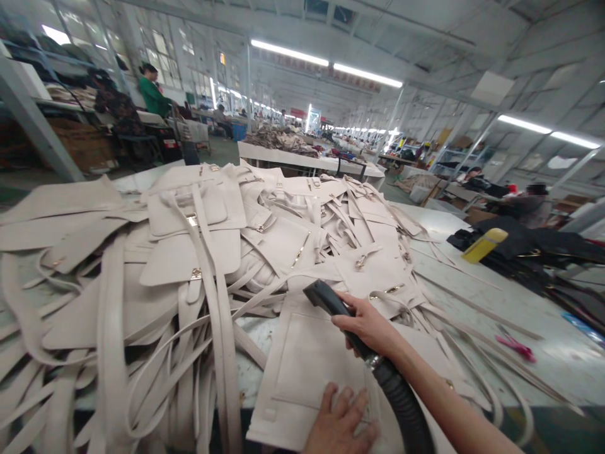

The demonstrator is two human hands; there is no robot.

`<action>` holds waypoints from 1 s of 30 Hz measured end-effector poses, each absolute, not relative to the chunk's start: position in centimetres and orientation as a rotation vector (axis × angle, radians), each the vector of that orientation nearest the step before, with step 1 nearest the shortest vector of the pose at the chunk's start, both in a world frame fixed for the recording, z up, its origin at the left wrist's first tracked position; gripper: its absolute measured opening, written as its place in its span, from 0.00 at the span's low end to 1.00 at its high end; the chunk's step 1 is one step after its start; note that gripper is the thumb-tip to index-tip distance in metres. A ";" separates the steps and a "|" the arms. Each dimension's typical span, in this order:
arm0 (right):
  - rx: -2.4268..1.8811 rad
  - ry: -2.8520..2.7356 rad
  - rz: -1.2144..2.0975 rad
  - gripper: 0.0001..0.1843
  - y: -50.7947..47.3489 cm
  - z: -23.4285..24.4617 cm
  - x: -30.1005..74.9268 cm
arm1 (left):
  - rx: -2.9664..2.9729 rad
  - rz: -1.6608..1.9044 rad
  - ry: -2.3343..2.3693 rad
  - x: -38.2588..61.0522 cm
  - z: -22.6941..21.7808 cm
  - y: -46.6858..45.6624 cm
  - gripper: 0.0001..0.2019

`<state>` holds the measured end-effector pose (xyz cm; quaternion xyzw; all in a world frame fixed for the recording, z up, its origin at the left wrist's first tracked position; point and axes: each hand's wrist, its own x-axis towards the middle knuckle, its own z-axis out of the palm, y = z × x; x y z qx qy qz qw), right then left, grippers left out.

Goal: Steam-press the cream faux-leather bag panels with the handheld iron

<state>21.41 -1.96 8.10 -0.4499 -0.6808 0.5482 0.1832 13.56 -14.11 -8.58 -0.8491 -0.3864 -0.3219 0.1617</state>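
Note:
My right hand [366, 325] is wrapped around a black nozzle [331, 301], which a metal clamp joins to a ribbed black hose [401, 397]. The nozzle's tip is over the upper part of a flat beige leather-like bag panel [307, 353] with a stitched pocket outline. On the lower part of that panel my left hand [341, 421] lies with fingers spread, holding nothing. A large heap of beige bag pieces [278, 233] with straps and gold-coloured buckles surrounds the panel on its left and far sides.
Long beige straps [163, 384] hang over the table's near edge at left. To the right on the table [558, 315] are pink-handled scissors [515, 347], a yellow object [485, 244] and dark bags [543, 252]. Co-workers sit or stand at other tables.

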 end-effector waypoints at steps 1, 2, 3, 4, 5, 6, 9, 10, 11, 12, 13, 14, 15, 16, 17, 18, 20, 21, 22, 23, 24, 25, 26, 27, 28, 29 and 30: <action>-1.285 -1.907 1.574 0.32 -2.7 8.1 22.3 | -2.550 -0.872 -1.128 12.5 -7.9 -14.4 0.15; -1.302 -1.888 1.603 0.32 -3.4 8.0 23.1 | -2.660 -0.850 -1.211 11.1 -7.1 -14.5 0.18; -1.320 -1.865 1.628 0.32 -4.2 7.8 23.8 | -2.726 -0.867 -1.363 9.6 -6.2 -14.5 0.21; -1.336 -1.840 1.647 0.32 -5.0 7.5 24.3 | -2.723 -0.940 -1.577 7.9 -5.3 -14.3 0.24; -1.350 -1.813 1.660 0.32 -5.7 7.1 24.7 | -2.624 -1.069 -1.835 6.1 -4.4 -13.7 0.26; -1.360 -1.784 1.669 0.32 -6.4 6.7 25.0 | -2.474 -1.218 -2.091 4.4 -3.7 -12.8 0.26; -1.367 -1.695 1.672 0.33 -8.0 5.5 25.2 | -2.020 -1.767 -2.634 0.6 -2.7 -9.0 0.26; -1.359 -1.672 1.670 0.32 -8.4 5.3 25.1 | -1.936 -1.928 -2.721 -0.1 -2.8 -7.7 0.25; -1.345 -1.654 1.670 0.32 -8.8 5.1 25.0 | -1.898 -2.059 -2.768 -0.4 -2.9 -6.5 0.24; -1.325 -1.643 1.676 0.32 -9.0 5.1 24.9 | -1.896 -2.162 -2.778 -0.5 -3.1 -5.5 0.23; -1.302 -1.636 1.691 0.33 -9.2 5.1 24.7 | -1.920 -2.241 -2.759 -0.4 -3.3 -4.8 0.21; -1.278 -1.634 1.713 0.33 -9.3 5.2 24.5 | -1.951 -2.310 -2.726 -0.2 -3.4 -4.4 0.21; -1.254 -1.634 1.738 0.34 -9.4 5.3 24.3 | -1.967 -2.390 -2.694 0.1 -3.4 -4.3 0.20; -1.231 -1.633 1.762 0.34 -9.4 5.4 24.1 | -1.982 -2.457 -2.665 0.4 -3.4 -4.5 0.21; -1.211 -1.634 1.786 0.35 -9.3 5.4 23.8 | -1.994 -2.532 -2.639 0.6 -3.4 -4.8 0.21; -1.191 -1.635 1.809 0.35 -9.1 5.5 23.5 | -2.002 -2.636 -2.610 0.8 -3.3 -5.1 0.22; -1.156 -1.640 1.844 0.36 -8.7 5.5 22.7 | -1.977 -2.937 -2.536 0.8 -3.0 -5.9 0.25; -1.143 -1.640 1.847 0.36 -8.3 5.4 22.2 | -1.935 -3.112 -2.489 0.8 -2.9 -6.2 0.26; -1.133 -1.638 1.838 0.36 -8.0 5.4 21.7 | -1.875 -3.274 -2.446 0.7 -2.8 -6.4 0.27; -1.127 -1.633 1.820 0.35 -7.7 5.3 21.1 | -1.808 -3.394 -2.418 0.6 -2.7 -6.5 0.27; -1.122 -1.628 1.794 0.34 -7.3 5.3 20.6 | -1.747 -3.457 -2.413 0.6 -2.7 -6.5 0.28; -1.119 -1.623 1.768 0.33 -7.0 5.3 20.0 | -1.680 -3.494 -2.406 0.6 -2.7 -6.5 0.28; -1.113 -1.620 1.748 0.33 -6.8 5.3 19.5 | -1.608 -3.518 -2.385 0.5 -2.7 -6.5 0.29; -1.107 -1.618 1.737 0.32 -6.5 5.3 19.1 | -1.542 -3.533 -2.352 0.5 -2.7 -6.4 0.31; -1.097 -1.618 1.733 0.31 -6.3 5.4 18.8 | -1.485 -3.538 -2.312 0.5 -2.8 -6.3 0.32; -1.083 -1.618 1.733 0.31 -6.2 5.4 18.5 | -1.433 -3.534 -2.279 0.5 -2.9 -6.2 0.33; -1.071 -1.618 1.738 0.31 -6.0 5.5 18.3 | -1.387 -3.523 -2.258 0.5 -3.1 -6.1 0.33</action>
